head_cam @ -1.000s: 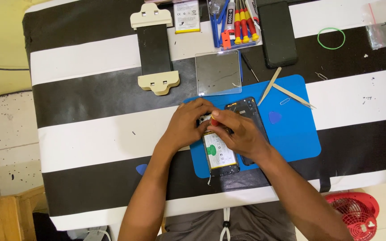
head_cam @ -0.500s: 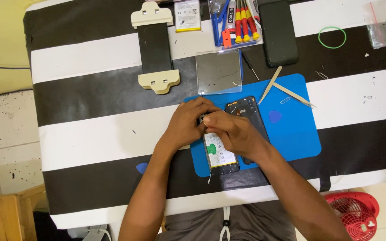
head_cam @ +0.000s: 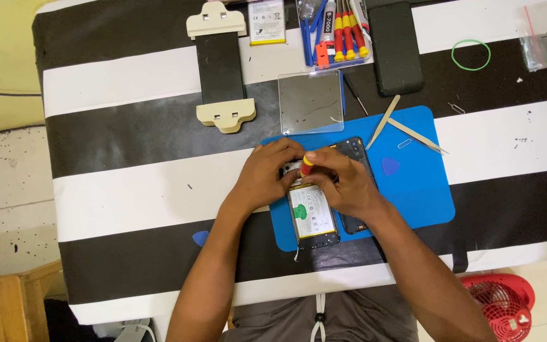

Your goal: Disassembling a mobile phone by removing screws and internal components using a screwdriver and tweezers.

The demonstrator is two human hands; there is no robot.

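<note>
An opened smartphone (head_cam: 313,218) lies face down on a blue work mat (head_cam: 413,190), its pale battery with a green tab showing. My left hand (head_cam: 264,177) rests on the phone's upper left corner and steadies it. My right hand (head_cam: 343,180) pinches a small screwdriver with a red and yellow handle (head_cam: 307,166) upright over the phone's top part. The dark back cover (head_cam: 356,152) lies beside the phone, partly hidden under my right hand.
On the black-and-white striped table: a cream and black clamp jig (head_cam: 220,63), a clear square tray (head_cam: 310,101), a screwdriver set (head_cam: 337,31), a black phone-shaped slab (head_cam: 395,47), tweezers (head_cam: 416,134), blue picks (head_cam: 390,166), a green rubber band (head_cam: 471,54). A red fan (head_cam: 498,301) stands on the floor.
My hands shifted slightly on the phone's top. The red and yellow screwdriver handle now shows between my fingers.
</note>
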